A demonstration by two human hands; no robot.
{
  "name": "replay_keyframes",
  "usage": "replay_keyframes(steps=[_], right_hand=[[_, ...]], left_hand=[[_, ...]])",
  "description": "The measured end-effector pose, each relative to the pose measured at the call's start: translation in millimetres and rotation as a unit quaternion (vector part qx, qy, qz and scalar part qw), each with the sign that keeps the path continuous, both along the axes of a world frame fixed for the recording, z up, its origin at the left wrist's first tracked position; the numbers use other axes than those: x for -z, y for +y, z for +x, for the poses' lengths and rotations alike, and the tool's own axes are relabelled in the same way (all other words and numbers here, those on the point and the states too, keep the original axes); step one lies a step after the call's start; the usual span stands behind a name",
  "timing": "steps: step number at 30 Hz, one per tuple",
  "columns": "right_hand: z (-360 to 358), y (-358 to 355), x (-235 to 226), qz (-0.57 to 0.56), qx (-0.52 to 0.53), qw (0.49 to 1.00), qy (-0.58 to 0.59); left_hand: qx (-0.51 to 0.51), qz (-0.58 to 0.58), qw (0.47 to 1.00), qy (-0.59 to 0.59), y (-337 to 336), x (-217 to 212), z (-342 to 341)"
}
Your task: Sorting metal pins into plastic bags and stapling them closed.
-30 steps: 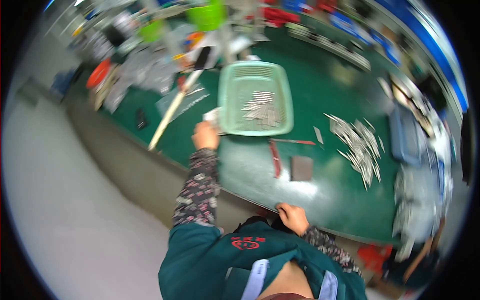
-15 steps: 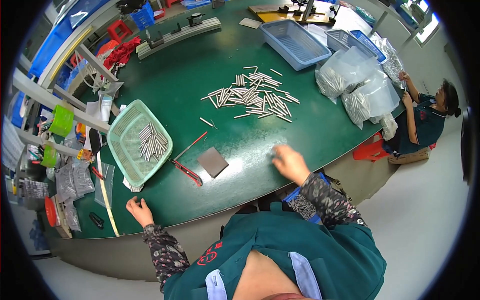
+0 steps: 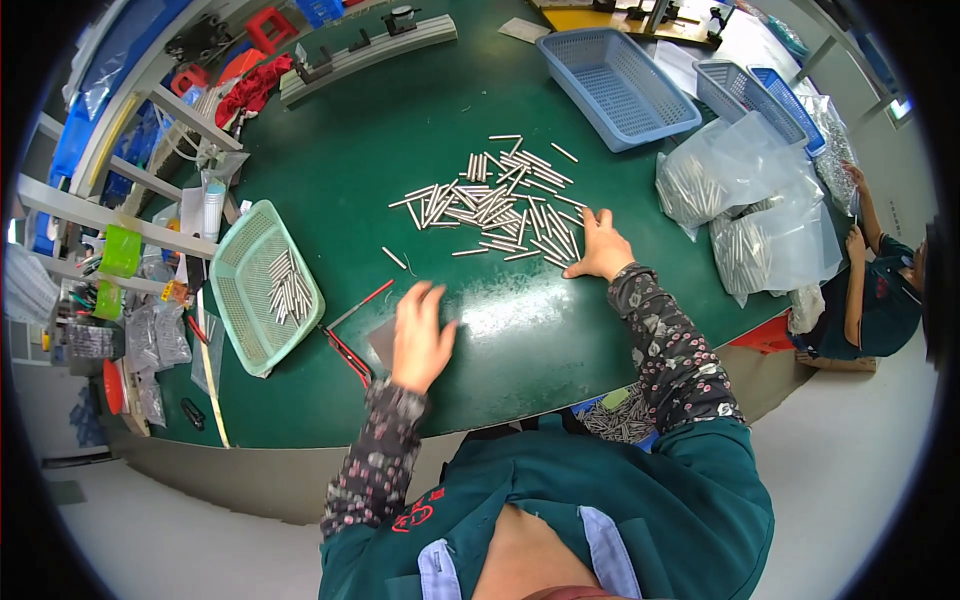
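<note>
A loose pile of short silvery metal rods (image 3: 492, 207) lies in the middle of the green table. At the pile's right edge is my right hand (image 3: 604, 248), fingers spread, with thumb and fingertips at the outermost rods; it does not grip any. My left hand (image 3: 420, 338) hovers low over the table, fingers apart and holding nothing. It partly hides a flat brown square piece (image 3: 382, 342). One single rod (image 3: 394, 258) lies apart, above that hand. To the left, a pale green basket (image 3: 250, 335) holds more rods.
A red-handled tool (image 3: 348, 355) lies beside the green basket. Blue baskets (image 3: 610, 85) and clear bags of rods (image 3: 745, 250) stand at the right. A long metal fixture (image 3: 375, 58) sits at the back. Another person (image 3: 880, 290) works at the far right edge.
My right hand has moved forward to the pile's right edge. My left hand has come from the table's front left edge to over the brown piece. The view has shifted slightly.
</note>
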State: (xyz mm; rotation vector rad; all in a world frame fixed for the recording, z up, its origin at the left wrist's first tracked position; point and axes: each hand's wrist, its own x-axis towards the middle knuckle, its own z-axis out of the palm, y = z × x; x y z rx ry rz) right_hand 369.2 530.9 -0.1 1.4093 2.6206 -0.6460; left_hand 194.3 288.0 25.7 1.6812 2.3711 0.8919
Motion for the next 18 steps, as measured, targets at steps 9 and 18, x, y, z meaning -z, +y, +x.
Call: replay_keyframes(steps=[9, 18], right_hand=[[-8.7, 9.6, -1.3, 0.091, -0.070, 0.993, 0.022], [-23.6, -2.8, 8.7, 0.005, -0.031, 0.992, 0.121]], left_hand=[[0.073, -0.128, 0.986, 0.077, 137.5, 18.1, 8.7], [0.070, -0.109, 0.989, 0.071, 150.7, 32.8, 25.9]])
